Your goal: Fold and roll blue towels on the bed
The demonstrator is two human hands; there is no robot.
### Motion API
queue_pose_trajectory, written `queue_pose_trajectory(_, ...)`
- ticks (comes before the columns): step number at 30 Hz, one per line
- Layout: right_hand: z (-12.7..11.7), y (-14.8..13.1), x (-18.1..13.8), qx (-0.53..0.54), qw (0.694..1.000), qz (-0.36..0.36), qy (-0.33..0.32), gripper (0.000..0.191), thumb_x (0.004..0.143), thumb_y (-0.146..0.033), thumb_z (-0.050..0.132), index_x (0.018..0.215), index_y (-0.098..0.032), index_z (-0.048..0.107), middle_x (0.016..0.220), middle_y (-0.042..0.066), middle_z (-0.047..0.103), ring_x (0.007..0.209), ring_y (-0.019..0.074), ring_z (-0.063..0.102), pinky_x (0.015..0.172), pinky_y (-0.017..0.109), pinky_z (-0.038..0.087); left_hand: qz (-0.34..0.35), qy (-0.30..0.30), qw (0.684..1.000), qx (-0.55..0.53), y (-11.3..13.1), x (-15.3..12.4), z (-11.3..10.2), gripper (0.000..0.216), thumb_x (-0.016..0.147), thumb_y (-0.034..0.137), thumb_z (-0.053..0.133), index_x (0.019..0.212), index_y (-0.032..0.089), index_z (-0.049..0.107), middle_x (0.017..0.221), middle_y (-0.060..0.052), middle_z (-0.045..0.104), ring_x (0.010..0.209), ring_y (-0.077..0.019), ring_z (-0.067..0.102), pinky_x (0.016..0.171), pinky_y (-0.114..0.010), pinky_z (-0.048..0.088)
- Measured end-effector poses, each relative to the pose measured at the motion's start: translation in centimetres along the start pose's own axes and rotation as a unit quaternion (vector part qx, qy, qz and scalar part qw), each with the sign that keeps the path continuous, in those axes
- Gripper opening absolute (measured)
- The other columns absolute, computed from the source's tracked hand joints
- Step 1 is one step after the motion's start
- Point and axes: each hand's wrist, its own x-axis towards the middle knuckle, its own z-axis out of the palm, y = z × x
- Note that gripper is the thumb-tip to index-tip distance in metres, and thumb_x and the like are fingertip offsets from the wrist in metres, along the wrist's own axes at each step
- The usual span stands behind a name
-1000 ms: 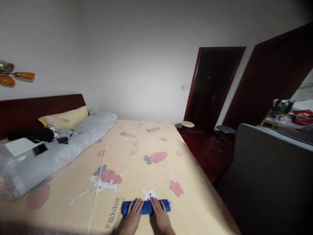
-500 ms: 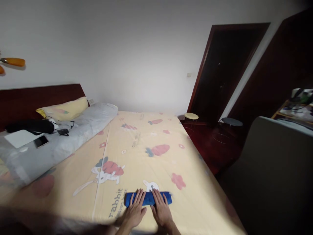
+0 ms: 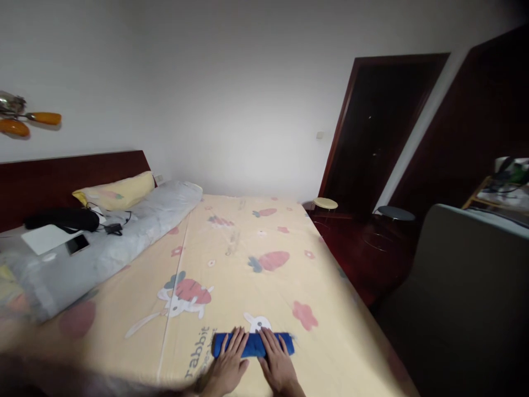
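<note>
A blue rolled cloth (image 3: pixel 253 344) lies across the near part of the bed, on a yellow sheet (image 3: pixel 248 264) printed with rabbits and carrots. My left hand (image 3: pixel 228 364) rests flat on the roll's left half, fingers stretched out. My right hand (image 3: pixel 276 361) lies flat on its right half, fingers also extended. Both hands press on top of the roll side by side.
A grey folded quilt (image 3: pixel 103 248) runs along the bed's left side with a phone (image 3: pixel 77 243), a white pad, a black pouch and a charger on it. A yellow pillow (image 3: pixel 115 190) leans by the headboard. Two round stools (image 3: pixel 325 203) stand near the dark door; a grey chair back (image 3: pixel 467 286) is at right.
My hands stay flat on the blue roll, which has barely shifted. The view has tilted slightly, so everything sits a little lower and to the right.
</note>
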Motion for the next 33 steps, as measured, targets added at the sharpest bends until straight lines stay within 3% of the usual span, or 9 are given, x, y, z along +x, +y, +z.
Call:
queue_pose_trajectory(7, 1.2, 2.7, -0.5, -0.039, 0.996, 0.013, 0.074, 0.070, 0.093, -0.051, 0.037, 0.150, -0.028, 0.002, 0.157, 0.005, 0.026, 0.144, 0.0297, 0.027, 0.115, 0.055, 0.029, -0.036, 0.052, 0.996, 0.059, -1.7, -0.3, 0.9, 0.078, 0.090, 0.036, 0.040, 0.148, 0.030, -0.011, 0.161, 0.003, 0.007, 0.149, -0.0261, 0.014, 0.121, -0.052, 0.021)
queue_pose_trajectory(13, 1.2, 3.3, -0.5, -0.014, 0.999, 0.008, 0.041, 0.070, 0.092, -0.054, 0.037, 0.150, -0.029, 0.006, 0.158, 0.005, 0.025, 0.145, 0.0296, 0.025, 0.117, 0.056, 0.025, -0.026, 0.040, 0.997, 0.058, -2.7, -0.1, 1.5, 0.079, 0.090, 0.041, 0.042, 0.147, 0.032, -0.012, 0.161, 0.004, 0.008, 0.148, -0.0264, 0.016, 0.120, -0.053, 0.020)
queue_pose_trajectory(20, 0.6, 3.1, -0.5, 0.018, 0.999, 0.030, 0.016, 0.070, 0.091, -0.056, 0.037, 0.151, -0.028, 0.015, 0.157, 0.007, 0.028, 0.145, 0.0294, 0.024, 0.117, 0.056, 0.021, -0.039, -0.006, 0.999, 0.024, -2.4, 0.1, 0.3, 0.077, 0.088, 0.041, 0.042, 0.150, 0.029, -0.004, 0.161, 0.003, 0.008, 0.149, -0.0251, 0.012, 0.121, -0.053, 0.014)
queue_pose_trajectory(25, -1.0, 2.6, 0.2, 0.048, 0.997, 0.053, -0.031, 0.073, 0.086, -0.055, 0.040, 0.150, -0.024, 0.024, 0.157, 0.010, 0.029, 0.146, 0.0305, 0.023, 0.117, 0.057, 0.015, -0.050, -0.048, 0.998, -0.003, -2.2, 0.5, -1.0, 0.077, 0.086, 0.042, 0.042, 0.151, 0.025, 0.006, 0.162, -0.001, 0.010, 0.150, -0.0248, 0.011, 0.121, -0.054, 0.010)
queue_pose_trajectory(28, -2.6, 2.1, 0.9, 0.050, 0.993, 0.077, -0.073, 0.075, 0.079, -0.044, 0.046, 0.148, -0.021, 0.029, 0.156, 0.011, 0.030, 0.145, 0.0292, 0.024, 0.117, 0.055, 0.014, -0.055, -0.052, 0.997, -0.011, -2.2, 0.9, -1.4, 0.077, 0.084, 0.038, 0.043, 0.152, 0.024, 0.011, 0.162, -0.002, 0.014, 0.149, -0.0238, 0.013, 0.121, -0.053, 0.011)
queue_pose_trajectory(33, -5.5, 1.5, 1.5, 0.035, 0.992, 0.099, -0.072, 0.073, 0.063, -0.024, 0.048, 0.136, -0.023, 0.049, 0.145, 0.010, 0.051, 0.137, 0.0253, 0.040, 0.114, 0.048, 0.021, -0.063, -0.020, 0.998, -0.002, -2.3, 1.0, -2.0, 0.070, 0.080, 0.024, 0.045, 0.148, 0.026, 0.031, 0.158, 0.000, 0.031, 0.146, -0.0205, 0.026, 0.120, -0.047, 0.019)
